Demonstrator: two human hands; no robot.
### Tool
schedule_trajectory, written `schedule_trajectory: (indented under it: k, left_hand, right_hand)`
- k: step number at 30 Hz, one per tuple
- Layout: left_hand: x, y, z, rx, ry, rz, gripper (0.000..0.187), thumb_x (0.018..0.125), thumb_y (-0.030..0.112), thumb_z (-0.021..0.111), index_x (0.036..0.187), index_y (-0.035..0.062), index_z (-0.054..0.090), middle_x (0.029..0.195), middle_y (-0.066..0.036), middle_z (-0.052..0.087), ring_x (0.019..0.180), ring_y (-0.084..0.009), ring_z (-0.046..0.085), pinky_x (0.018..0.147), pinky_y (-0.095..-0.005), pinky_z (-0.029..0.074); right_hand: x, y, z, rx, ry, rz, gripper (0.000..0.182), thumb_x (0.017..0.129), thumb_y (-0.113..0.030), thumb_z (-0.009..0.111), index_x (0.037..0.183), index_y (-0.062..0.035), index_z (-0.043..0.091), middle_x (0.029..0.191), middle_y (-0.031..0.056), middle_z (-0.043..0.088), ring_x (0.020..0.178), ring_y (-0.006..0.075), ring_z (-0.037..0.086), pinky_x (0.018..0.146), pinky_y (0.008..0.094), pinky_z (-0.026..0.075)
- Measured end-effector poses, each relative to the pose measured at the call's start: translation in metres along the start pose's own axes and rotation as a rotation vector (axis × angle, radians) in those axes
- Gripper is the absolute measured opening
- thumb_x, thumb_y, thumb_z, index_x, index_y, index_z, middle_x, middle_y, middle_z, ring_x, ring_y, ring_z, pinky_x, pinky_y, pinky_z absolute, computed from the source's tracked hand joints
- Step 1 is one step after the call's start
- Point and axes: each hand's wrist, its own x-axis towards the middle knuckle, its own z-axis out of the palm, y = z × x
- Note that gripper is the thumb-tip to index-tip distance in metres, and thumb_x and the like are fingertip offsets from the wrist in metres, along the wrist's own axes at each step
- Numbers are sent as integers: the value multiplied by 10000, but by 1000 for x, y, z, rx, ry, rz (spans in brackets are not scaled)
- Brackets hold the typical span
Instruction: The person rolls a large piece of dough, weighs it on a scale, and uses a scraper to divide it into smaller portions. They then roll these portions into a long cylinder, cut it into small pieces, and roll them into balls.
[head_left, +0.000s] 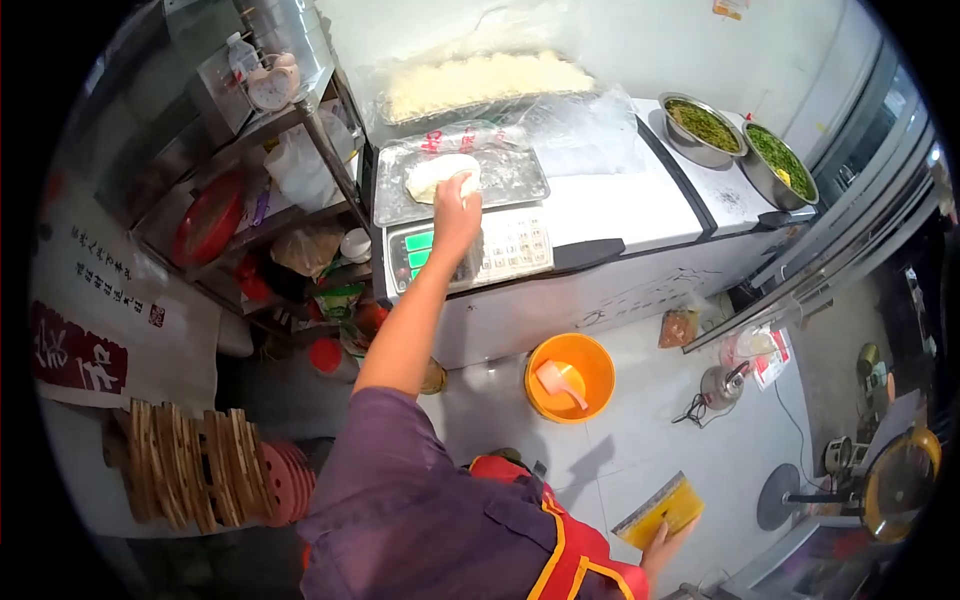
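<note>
My left hand reaches onto the metal tray of a digital scale, its fingers closed on the edge of a pale piece of dough. The tray is dusted with flour, and the scale's green displays are lit. Low at the right, my right hand holds a yellow scraper with a metal edge, away from the scale.
Behind the scale lies a plastic-covered tray of pale dough pieces. Two metal bowls of chopped greens stand at the right. A shelf rack borders the left. An orange bucket with a pink scoop stands on the floor.
</note>
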Motion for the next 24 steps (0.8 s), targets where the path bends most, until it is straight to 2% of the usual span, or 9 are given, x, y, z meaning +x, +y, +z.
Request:
schedule_trajectory:
  k: [3,6,7,10,16,19,22,23,24]
  left_hand:
    - [36,-14,-7,210,-98,119,464,816,120,574,1272,53,523,1354,-177,452,1287,-336,386,1069,-448,313]
    - [34,-60,-9,681,-256,432,492,842,170,590,1316,74,493,1433,-124,399,1369,-326,298,1111,-529,227]
    - [31,-63,-12,611,-347,364,510,916,292,530,1381,102,442,1516,-68,307,1426,-311,199,1125,-587,131]
    - [37,-65,-8,575,-434,250,559,968,411,417,1444,123,368,1556,-66,233,1442,-308,158,1135,-572,88]
    - [34,-71,10,689,-369,292,558,991,450,333,1450,134,363,1554,-66,245,1455,-294,120,1131,-586,43]
    - [49,-101,17,500,-350,239,511,996,400,361,1391,86,442,1478,-137,372,1407,-318,258,1136,-524,149]
    - [64,-83,-25,-266,-78,-50,455,994,338,396,1308,31,516,1346,-207,500,1298,-350,419,1087,-425,299]
    - [68,-79,-34,-336,27,-189,433,984,307,426,1248,-11,552,1231,-244,570,1181,-370,519,1004,-358,392]
    - [68,-77,-50,-55,26,-135,458,969,330,455,1263,-12,537,1256,-237,554,1185,-360,519,995,-381,398]
  right_hand:
    - [10,-13,14,37,-23,-39,726,865,18,485,1503,-22,139,1537,192,214,1412,329,237,1147,381,194]
    - [10,-13,16,20,-26,21,712,865,-26,471,1492,11,136,1531,209,214,1411,337,232,1149,387,181]
    - [12,-14,17,10,-17,53,707,867,-51,464,1487,29,135,1529,218,213,1411,341,228,1149,391,175]
    - [12,-18,17,120,18,133,704,867,-35,457,1487,29,130,1527,223,213,1411,342,231,1147,388,182]
    - [8,-40,25,-51,27,104,689,882,-10,452,1487,27,125,1524,219,224,1398,349,256,1138,382,206]
    - [7,-51,30,-24,29,112,682,889,-31,467,1484,29,139,1525,219,225,1394,353,261,1137,378,204]
    - [8,-42,31,-48,18,104,678,889,-37,470,1484,24,152,1523,222,226,1395,353,259,1139,380,199]
    - [9,-37,31,-64,11,82,677,889,-37,471,1485,21,153,1523,221,226,1395,352,260,1138,380,202]
    - [11,-32,31,-79,5,57,677,889,-38,471,1485,18,155,1523,219,227,1394,351,261,1137,380,205]
